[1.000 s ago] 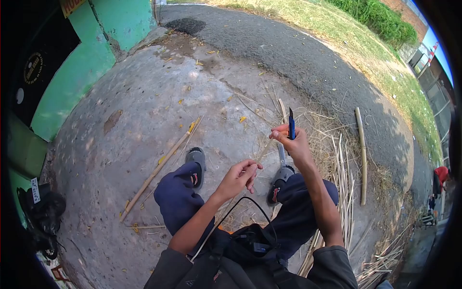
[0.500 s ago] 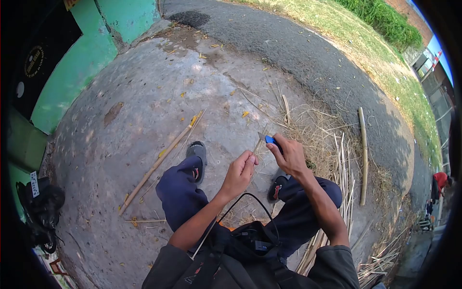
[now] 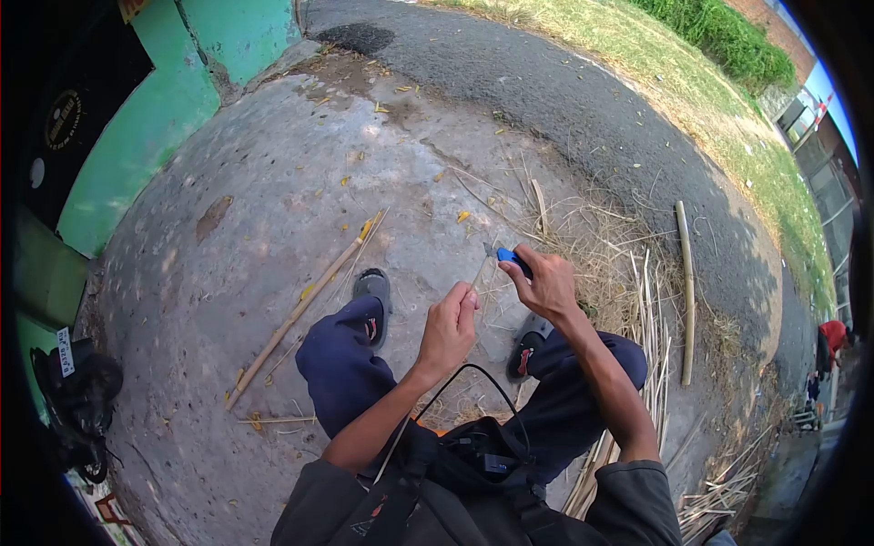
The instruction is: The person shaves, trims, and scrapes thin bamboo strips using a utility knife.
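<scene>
My left hand (image 3: 448,326) is closed round a thin bamboo strip (image 3: 479,272), whose short end sticks out past the fingers. The strip's other end seems to run back along my left forearm toward my body. In my right hand (image 3: 548,289) is a blue utility knife (image 3: 512,260), gripped at its handle. Its blade (image 3: 490,249) lies at the strip's upper end, touching or very close to it; I cannot tell which. Both hands are held above the concrete between my knees.
Pale bamboo strips (image 3: 654,328) and a heap of shavings (image 3: 596,238) lie at right. Beyond them is a thick bamboo piece (image 3: 685,291). A long bamboo pole (image 3: 305,309) lies at left. A motorcycle (image 3: 82,400) stands far left, and a person in red (image 3: 830,337) is far right.
The knife has turned and shifted slightly left, bringing its blade to the strip's tip. My left hand has barely moved.
</scene>
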`<control>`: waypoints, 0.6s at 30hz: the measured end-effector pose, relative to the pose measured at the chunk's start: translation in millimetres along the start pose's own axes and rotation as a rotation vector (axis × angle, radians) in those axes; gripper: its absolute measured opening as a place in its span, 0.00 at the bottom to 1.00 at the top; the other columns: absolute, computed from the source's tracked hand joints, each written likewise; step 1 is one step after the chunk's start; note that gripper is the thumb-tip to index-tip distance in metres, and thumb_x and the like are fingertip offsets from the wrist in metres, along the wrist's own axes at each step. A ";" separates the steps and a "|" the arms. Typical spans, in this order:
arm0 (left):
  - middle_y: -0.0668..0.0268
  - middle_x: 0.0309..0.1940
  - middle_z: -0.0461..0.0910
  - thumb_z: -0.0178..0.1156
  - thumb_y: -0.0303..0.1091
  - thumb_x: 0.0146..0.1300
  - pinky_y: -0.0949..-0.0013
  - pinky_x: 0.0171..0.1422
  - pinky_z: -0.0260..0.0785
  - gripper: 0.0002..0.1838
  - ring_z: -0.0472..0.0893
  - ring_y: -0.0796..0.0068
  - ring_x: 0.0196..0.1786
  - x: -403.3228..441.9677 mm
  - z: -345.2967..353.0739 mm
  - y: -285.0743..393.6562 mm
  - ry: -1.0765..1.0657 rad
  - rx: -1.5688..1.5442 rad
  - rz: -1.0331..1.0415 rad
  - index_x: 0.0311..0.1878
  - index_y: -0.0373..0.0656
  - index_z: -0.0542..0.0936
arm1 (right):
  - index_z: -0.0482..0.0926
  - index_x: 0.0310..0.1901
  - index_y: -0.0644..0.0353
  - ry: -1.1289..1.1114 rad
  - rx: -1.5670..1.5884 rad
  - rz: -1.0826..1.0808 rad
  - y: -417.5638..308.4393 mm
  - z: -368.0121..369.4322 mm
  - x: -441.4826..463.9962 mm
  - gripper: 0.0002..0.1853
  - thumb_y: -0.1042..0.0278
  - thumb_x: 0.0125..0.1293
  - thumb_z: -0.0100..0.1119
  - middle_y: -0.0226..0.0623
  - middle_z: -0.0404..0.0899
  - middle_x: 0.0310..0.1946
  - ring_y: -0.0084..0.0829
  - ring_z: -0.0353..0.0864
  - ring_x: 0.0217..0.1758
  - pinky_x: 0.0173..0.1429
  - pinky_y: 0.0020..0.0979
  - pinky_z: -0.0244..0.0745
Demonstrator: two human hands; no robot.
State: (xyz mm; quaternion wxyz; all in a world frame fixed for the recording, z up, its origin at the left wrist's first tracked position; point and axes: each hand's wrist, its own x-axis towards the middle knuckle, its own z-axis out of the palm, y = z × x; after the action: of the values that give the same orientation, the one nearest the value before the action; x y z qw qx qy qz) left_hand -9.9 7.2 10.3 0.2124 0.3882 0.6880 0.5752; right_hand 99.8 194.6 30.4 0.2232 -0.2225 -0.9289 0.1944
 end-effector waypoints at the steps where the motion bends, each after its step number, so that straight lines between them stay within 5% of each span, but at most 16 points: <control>1: 0.67 0.19 0.65 0.51 0.34 0.83 0.65 0.29 0.57 0.13 0.65 0.80 0.22 1.0 -1.4 3.2 0.005 0.006 -0.011 0.39 0.39 0.75 | 0.82 0.40 0.58 0.017 -0.033 0.009 1.3 1.7 2.7 0.22 0.43 0.77 0.61 0.49 0.83 0.24 0.54 0.85 0.28 0.33 0.49 0.75; 4: 0.56 0.21 0.71 0.49 0.34 0.83 0.60 0.31 0.63 0.13 0.72 0.66 0.22 -21.9 -11.2 27.4 -0.120 0.017 -0.019 0.41 0.37 0.75 | 0.80 0.39 0.63 0.144 0.005 0.396 71.1 -15.7 34.5 0.27 0.42 0.80 0.53 0.54 0.81 0.26 0.55 0.86 0.35 0.42 0.52 0.74; 6: 0.63 0.20 0.68 0.50 0.34 0.83 0.64 0.30 0.60 0.13 0.68 0.75 0.22 -27.0 -6.4 7.1 -0.152 -0.042 -0.045 0.41 0.38 0.75 | 0.80 0.39 0.65 0.192 -0.017 0.522 86.3 -29.6 31.6 0.28 0.42 0.81 0.51 0.55 0.80 0.25 0.55 0.86 0.36 0.44 0.54 0.74; 7: 0.70 0.19 0.65 0.52 0.34 0.83 0.67 0.28 0.56 0.13 0.64 0.83 0.23 -20.4 -2.5 4.5 -0.144 -0.117 -0.069 0.40 0.39 0.76 | 0.80 0.39 0.65 0.236 0.020 0.444 79.8 -34.7 29.2 0.28 0.42 0.81 0.50 0.53 0.78 0.24 0.54 0.85 0.35 0.43 0.53 0.73; 11: 0.72 0.19 0.65 0.52 0.35 0.83 0.69 0.28 0.56 0.12 0.64 0.85 0.23 -9.2 -12.3 -0.6 -0.070 -0.054 -0.097 0.42 0.39 0.78 | 0.79 0.41 0.63 0.232 0.233 0.203 41.9 -14.3 7.9 0.24 0.45 0.81 0.53 0.49 0.75 0.21 0.53 0.83 0.31 0.39 0.51 0.73; 14: 0.60 0.21 0.72 0.52 0.33 0.82 0.62 0.31 0.62 0.11 0.70 0.75 0.22 -7.1 -9.7 -4.7 -0.073 -0.063 -0.107 0.43 0.37 0.78 | 0.79 0.42 0.60 0.042 0.100 -0.074 5.6 -6.5 -1.5 0.20 0.48 0.79 0.58 0.47 0.77 0.21 0.52 0.82 0.27 0.34 0.49 0.73; 16: 0.72 0.19 0.65 0.53 0.34 0.83 0.69 0.29 0.57 0.11 0.64 0.85 0.23 -8.3 -7.5 -3.6 -0.041 -0.077 -0.084 0.43 0.39 0.79 | 0.80 0.42 0.59 0.023 0.085 -0.101 3.2 -0.6 -0.6 0.18 0.49 0.78 0.60 0.47 0.78 0.21 0.52 0.82 0.26 0.32 0.49 0.72; 18: 0.70 0.19 0.66 0.53 0.33 0.82 0.68 0.29 0.58 0.11 0.65 0.84 0.23 -8.0 -6.8 -5.7 -0.029 -0.068 -0.074 0.43 0.38 0.79 | 0.80 0.42 0.58 -0.007 0.051 -0.123 4.7 3.7 1.4 0.19 0.47 0.77 0.62 0.47 0.80 0.21 0.52 0.83 0.24 0.30 0.49 0.73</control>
State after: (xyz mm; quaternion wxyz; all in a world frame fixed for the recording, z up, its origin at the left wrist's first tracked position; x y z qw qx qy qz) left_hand -11.7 -3.5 5.3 0.2564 0.3633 0.6788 0.5845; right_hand 98.4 198.2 25.7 0.2369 -0.1586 -0.9364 0.2047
